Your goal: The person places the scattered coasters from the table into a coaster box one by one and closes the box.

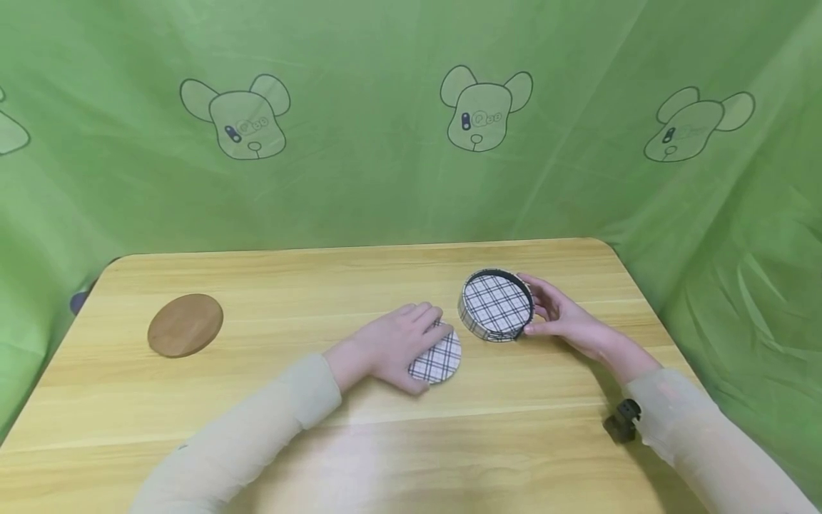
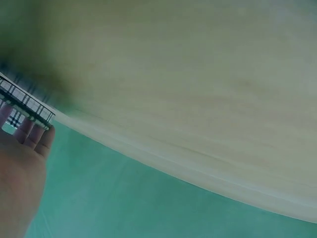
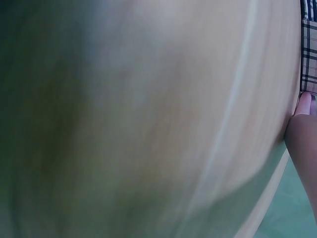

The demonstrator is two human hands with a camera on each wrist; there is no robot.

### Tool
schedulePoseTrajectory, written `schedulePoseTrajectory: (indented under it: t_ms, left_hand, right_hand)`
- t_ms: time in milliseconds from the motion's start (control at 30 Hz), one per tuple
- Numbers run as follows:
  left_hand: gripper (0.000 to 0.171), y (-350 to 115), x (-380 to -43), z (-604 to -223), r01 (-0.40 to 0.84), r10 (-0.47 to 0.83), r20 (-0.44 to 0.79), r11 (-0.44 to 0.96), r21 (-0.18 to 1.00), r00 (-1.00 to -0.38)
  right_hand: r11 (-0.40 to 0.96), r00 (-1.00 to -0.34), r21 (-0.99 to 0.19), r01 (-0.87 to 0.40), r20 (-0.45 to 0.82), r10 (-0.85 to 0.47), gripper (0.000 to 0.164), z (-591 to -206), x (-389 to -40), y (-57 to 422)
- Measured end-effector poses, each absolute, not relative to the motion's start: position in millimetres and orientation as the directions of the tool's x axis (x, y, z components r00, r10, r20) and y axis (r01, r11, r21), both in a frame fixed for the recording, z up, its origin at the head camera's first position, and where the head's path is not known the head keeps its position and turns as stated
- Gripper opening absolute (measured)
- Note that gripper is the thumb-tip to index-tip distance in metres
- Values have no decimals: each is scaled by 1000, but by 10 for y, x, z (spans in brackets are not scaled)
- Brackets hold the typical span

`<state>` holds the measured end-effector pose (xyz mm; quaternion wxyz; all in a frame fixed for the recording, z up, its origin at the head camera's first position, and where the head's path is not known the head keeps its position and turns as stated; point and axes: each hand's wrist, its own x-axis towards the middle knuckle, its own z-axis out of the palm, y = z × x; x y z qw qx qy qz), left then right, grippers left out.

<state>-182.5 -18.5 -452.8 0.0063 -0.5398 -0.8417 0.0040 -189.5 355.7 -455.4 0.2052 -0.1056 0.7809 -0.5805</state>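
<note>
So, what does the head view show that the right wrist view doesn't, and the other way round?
Only the head view: the left hand on a plaid round piece, the brown disc, the mouse drawings and a small black object.
Only the right wrist view: no extra thing I can make out, just a closer, cut-off look at the plaid box.
Both: the right hand touching that box, the tabletop and the green curtain.

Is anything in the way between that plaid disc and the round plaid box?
Nothing visible: only a strip of tabletop separates the plaid disc, under the left hand, from the round plaid box.
</note>
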Motion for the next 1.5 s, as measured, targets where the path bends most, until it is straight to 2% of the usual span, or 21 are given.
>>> schedulePoseTrajectory:
  t_ms: [333, 900, 1500]
  left_hand:
    - [103, -177, -1857, -4495, 931, 927, 86, 365, 26, -366]
    - [106, -80, -1924, -4472, 941, 922, 193, 337, 23, -335]
    - [104, 74, -2015, -4406, 923, 901, 206, 380, 56, -383]
  right_hand:
    - [299, -895, -951, 72, -194, -401, 104, -4567, -1901, 3564]
    - [310, -897, -948, 73, -198, -395, 105, -4560, -1885, 3560]
    - [314, -893, -947, 68, -198, -404, 104, -4552, -1894, 3566]
